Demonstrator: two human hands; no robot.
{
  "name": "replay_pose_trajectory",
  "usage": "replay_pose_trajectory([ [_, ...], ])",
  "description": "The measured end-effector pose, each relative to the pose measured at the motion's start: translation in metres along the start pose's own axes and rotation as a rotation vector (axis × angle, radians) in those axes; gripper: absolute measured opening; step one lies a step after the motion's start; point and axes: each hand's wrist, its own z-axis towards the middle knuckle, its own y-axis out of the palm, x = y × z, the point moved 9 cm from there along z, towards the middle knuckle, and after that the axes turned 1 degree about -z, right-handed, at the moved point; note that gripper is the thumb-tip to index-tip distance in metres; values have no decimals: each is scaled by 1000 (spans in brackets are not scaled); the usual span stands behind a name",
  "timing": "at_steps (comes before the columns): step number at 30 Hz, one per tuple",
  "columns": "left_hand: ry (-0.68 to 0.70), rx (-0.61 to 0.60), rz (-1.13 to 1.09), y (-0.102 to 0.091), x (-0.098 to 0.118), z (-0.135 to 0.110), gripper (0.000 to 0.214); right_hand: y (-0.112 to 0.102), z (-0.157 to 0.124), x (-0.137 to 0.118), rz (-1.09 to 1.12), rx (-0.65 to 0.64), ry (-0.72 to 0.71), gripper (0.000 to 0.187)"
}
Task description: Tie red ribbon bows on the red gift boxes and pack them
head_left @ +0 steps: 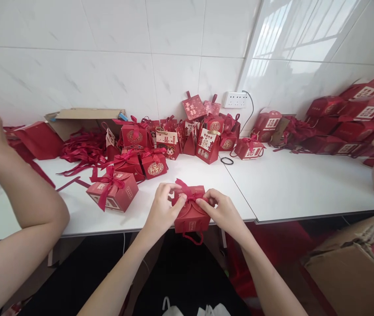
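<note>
A red gift box (192, 224) sits at the front edge of the white table, a twisted red cord hanging from its near side. Across its top runs a red ribbon (191, 194) with a bow at the middle. My left hand (167, 204) pinches the ribbon on the left of the bow, thumb against the fingers. On the right side, my right hand (218, 206) grips the ribbon between thumb and forefinger. Left of my hands stands another red box (116, 193) with a ribbon bow on top.
Several red boxes (154, 163) and a heap of loose ribbons (84, 147) line the wall. More boxes (354, 127) are stacked at the right. Other people's arms (25, 188) reach in at both sides. A cardboard carton (348, 272) stands at the lower right. A black band (227, 161) lies on the table.
</note>
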Motion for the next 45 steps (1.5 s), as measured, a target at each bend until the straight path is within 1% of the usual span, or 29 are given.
replay_pose_trajectory([
  [1,-56,26,-22,-3,-7,-2,17,2,1,5,45,-23,43,28],
  [2,-114,21,-38,-3,-13,-4,19,3,2,10,87,-47,86,30],
  [4,-207,-46,-50,1,-22,-9,29,4,1,18,160,-89,154,33],
  [6,-252,-115,-56,6,-25,-14,36,5,-1,21,241,-111,193,34],
  [7,-260,-127,-63,6,-26,-16,38,5,-1,22,290,-116,204,34],
  [11,-263,-139,-141,8,-28,-18,39,9,-2,24,515,-138,253,36],
  [17,-257,-201,-352,17,-36,-15,37,21,-4,37,888,-181,352,39],
  [19,-256,-204,-394,18,-38,-15,37,24,-4,42,972,-178,369,39],
  [24,-243,-205,-465,22,-40,-16,37,30,-7,51,1087,-200,406,41],
  [27,-224,-205,-423,20,-40,-15,36,31,-8,54,1103,-233,400,44],
  [29,-209,-225,-356,18,-39,-13,36,29,-8,55,1070,-271,370,40],
  [31,-181,-240,-283,14,-35,-10,35,28,-6,58,1042,-310,354,37],
  [32,-154,-215,-245,10,-31,-7,33,27,-5,60,1032,-318,359,38],
  [33,-115,-154,-196,2,-25,-4,31,26,-4,62,1024,-315,370,39],
  [35,12,34,-60,-17,-6,-1,23,23,1,66,997,-279,392,40],
  [36,94,102,20,-23,7,-2,20,21,4,67,974,-257,401,38],
  [37,174,127,97,-22,21,-4,16,20,7,66,950,-237,406,36],
  [38,242,108,164,-17,33,-7,13,19,10,64,933,-221,400,33],
  [40,317,-5,252,3,47,-13,10,16,19,56,912,-201,358,27],
  [42,321,-92,296,19,50,-17,12,14,28,49,888,-191,293,25],
  [45,293,-170,312,30,44,-17,15,10,42,48,781,-145,233,23],
])
